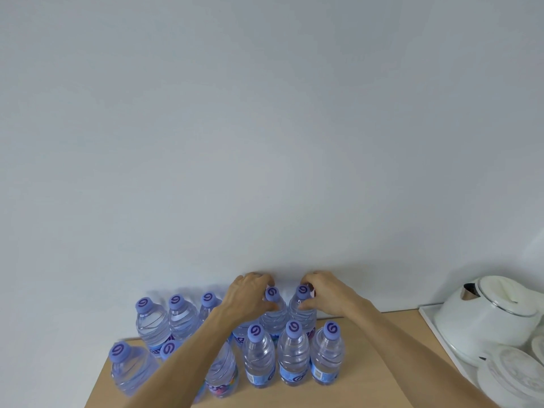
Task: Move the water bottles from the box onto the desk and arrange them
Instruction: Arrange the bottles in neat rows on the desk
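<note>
Bottles [294, 353] upright — caps apparently skyward

The bottles [260, 357] are clear, glossy plastic with ribbed walls, matt lilac plastic caps [255, 333] and shiny printed labels [294, 375]. The bench [368, 363] is smooth, matt, light wood. The kettle [482, 316] is glossy white with a polished metal rim.

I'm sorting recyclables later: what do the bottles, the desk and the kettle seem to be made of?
Water bottles: clear, thin plastic, ribbed and see-through, with matte purple caps. Desk: light wood or wood-look laminate, smooth and matte. Kettle: glossy white, metal or plastic; cannot tell.
</note>
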Demonstrator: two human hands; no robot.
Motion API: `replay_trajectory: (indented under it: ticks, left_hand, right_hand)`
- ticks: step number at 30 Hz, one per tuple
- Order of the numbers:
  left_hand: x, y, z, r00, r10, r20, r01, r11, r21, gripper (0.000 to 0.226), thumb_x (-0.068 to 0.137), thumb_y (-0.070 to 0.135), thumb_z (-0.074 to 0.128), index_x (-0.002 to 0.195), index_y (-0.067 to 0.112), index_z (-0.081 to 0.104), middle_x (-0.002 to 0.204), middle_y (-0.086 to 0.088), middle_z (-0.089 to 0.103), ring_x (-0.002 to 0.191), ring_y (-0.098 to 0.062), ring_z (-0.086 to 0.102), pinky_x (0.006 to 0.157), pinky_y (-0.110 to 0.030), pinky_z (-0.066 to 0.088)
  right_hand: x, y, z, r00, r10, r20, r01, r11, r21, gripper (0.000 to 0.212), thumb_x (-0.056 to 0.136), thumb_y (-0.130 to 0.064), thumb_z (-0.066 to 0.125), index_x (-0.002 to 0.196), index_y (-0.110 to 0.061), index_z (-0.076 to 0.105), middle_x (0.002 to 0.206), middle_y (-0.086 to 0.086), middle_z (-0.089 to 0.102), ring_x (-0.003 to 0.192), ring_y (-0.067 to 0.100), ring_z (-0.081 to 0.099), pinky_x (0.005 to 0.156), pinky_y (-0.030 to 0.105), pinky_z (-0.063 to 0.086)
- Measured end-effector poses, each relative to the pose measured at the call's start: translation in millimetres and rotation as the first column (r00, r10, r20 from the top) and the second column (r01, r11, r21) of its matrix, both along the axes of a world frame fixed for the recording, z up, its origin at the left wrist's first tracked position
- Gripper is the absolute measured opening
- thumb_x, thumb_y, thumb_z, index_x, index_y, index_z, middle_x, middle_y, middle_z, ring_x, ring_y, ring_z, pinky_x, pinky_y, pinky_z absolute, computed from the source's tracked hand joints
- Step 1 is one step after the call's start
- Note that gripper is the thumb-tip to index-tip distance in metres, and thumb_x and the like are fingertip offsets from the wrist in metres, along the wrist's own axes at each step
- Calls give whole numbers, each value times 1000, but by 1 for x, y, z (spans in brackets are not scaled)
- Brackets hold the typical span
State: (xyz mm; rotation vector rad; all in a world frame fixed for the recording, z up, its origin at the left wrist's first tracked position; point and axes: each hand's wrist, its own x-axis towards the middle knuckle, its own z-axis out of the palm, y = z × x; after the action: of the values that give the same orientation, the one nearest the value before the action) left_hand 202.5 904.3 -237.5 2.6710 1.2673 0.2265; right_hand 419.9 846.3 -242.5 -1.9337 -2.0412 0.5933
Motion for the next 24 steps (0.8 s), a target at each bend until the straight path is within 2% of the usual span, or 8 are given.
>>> replay_trajectory:
  ticks: [3,7,11,13,15,18,21,24]
  left_hand:
    - [1,-3,-4,1000,4,27,-5,999,39,37,81,47,67,105,20,61,105,5,62,102,-18,55,79,-25,33]
    - [-4,1,-3,995,-101,9,101,995,21,32,89,31,63,120,25,60,122,11,61,119,-14,49,92,-26,34]
    - [-6,4,1,985,-164,-51,166,986,36,40,91,21,61,129,32,57,130,14,58,125,-14,45,100,-28,34]
    - [-5,4,-1,992,-122,-29,123,992,16,44,88,28,64,132,29,54,130,11,59,126,-13,45,100,-29,35]
    - [-4,3,-2,998,-55,-16,55,998,21,45,83,41,67,124,24,58,121,8,62,118,-15,50,95,-27,36]
    - [-1,0,-3,1000,-12,-7,12,998,54,39,81,49,68,106,20,64,108,6,64,106,-16,54,85,-25,37]
    - [0,1,-4,999,-50,21,49,997,56,35,85,44,66,111,22,64,112,6,65,111,-15,52,89,-25,37]
    - [-3,2,-3,996,-84,3,84,995,55,36,88,40,64,120,24,62,119,8,64,118,-15,50,96,-26,35]
  right_hand:
    - [-2,-1,-3,1000,-19,-25,20,999,30,32,80,-31,77,97,-7,63,94,0,54,83,17,55,69,25,45]
    - [-2,2,1,998,56,-8,-55,997,51,23,83,-22,74,85,-5,59,87,0,52,80,20,53,67,26,42]
    - [-1,2,1,998,53,-38,-52,998,42,25,82,-22,76,99,-8,66,97,2,60,86,19,58,75,29,48]
    - [2,0,2,995,22,-93,-20,1000,23,33,80,-24,78,109,-14,66,103,-2,61,88,13,58,77,25,49]
    - [3,-1,4,992,9,-129,-9,1000,5,40,79,-27,80,115,-18,65,107,-6,61,89,10,58,78,23,50]
    - [-1,-1,5,993,10,-120,-7,1000,30,41,80,-29,79,116,-18,64,106,-8,60,91,8,57,76,17,45]
    - [-3,0,6,996,23,-91,-17,998,61,35,83,-27,76,114,-15,65,103,-8,58,89,8,55,72,14,40]
    - [-2,-1,6,996,31,-85,-28,998,47,36,83,-28,76,115,-16,65,105,-7,58,91,9,55,76,17,42]
